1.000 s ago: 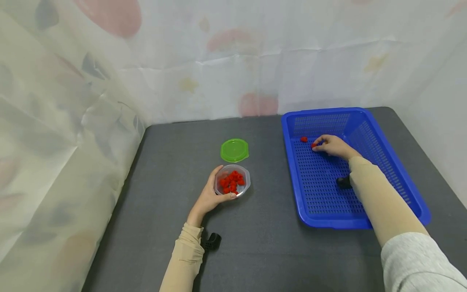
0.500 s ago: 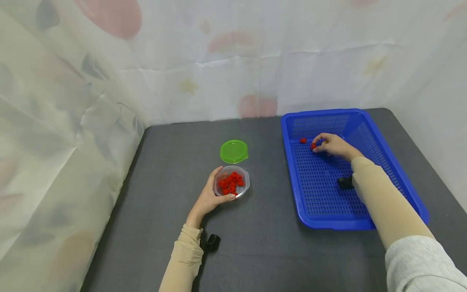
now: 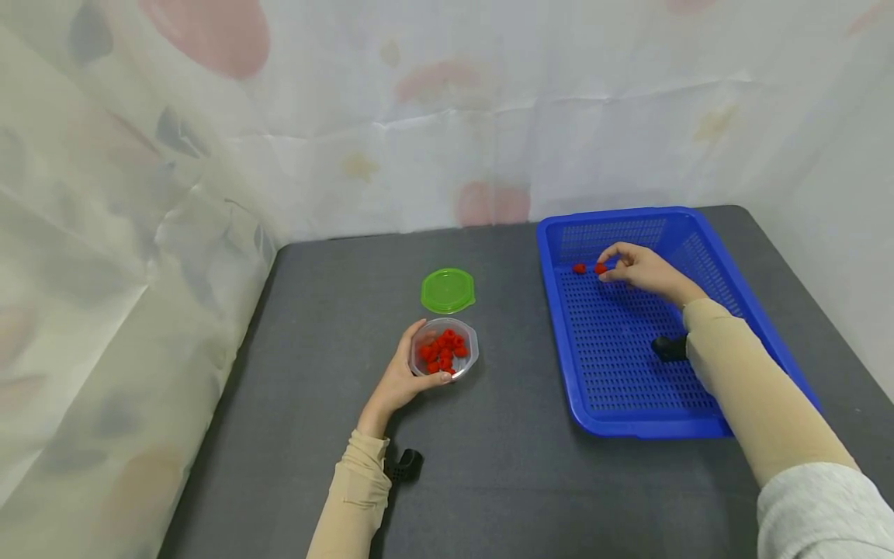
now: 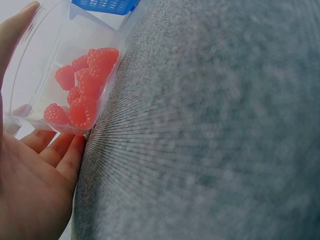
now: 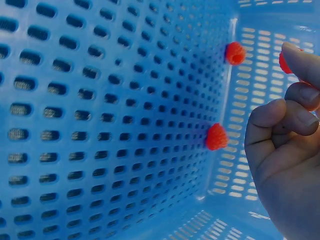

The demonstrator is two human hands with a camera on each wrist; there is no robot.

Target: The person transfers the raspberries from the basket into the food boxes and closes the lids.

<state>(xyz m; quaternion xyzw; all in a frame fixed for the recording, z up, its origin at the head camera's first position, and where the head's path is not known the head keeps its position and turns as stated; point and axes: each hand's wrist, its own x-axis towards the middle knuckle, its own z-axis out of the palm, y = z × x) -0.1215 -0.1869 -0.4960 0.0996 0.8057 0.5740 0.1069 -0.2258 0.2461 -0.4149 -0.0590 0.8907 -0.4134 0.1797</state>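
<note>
My left hand [image 3: 401,376] grips a small clear plastic tub [image 3: 470,349] standing on the table, thumb on the near side and fingers round the far side. Several red raspberries [image 4: 90,80] lie in the tub. Inside the blue basket [image 3: 577,380], my right hand [image 3: 646,272] pinches a raspberry [image 5: 285,63] between thumb and fingertip, its other fingers curled. The right wrist view shows two more raspberries on the basket floor, one upper raspberry [image 5: 236,53] and one lower raspberry [image 5: 217,136]. In the head view, one loose raspberry [image 3: 580,269] shows left of the fingertips.
A green lid [image 3: 448,290] lies on the dark grey table [image 3: 314,334] just behind the tub. The perforated basket has raised walls and stands at the right of the table. Patterned sheeting [image 3: 419,155] hangs along the back and left sides.
My right hand has shifted slightly up and toward the back of the basket, with the pinched raspberry in its fingers. The left hand and the tub have stayed in place.
</note>
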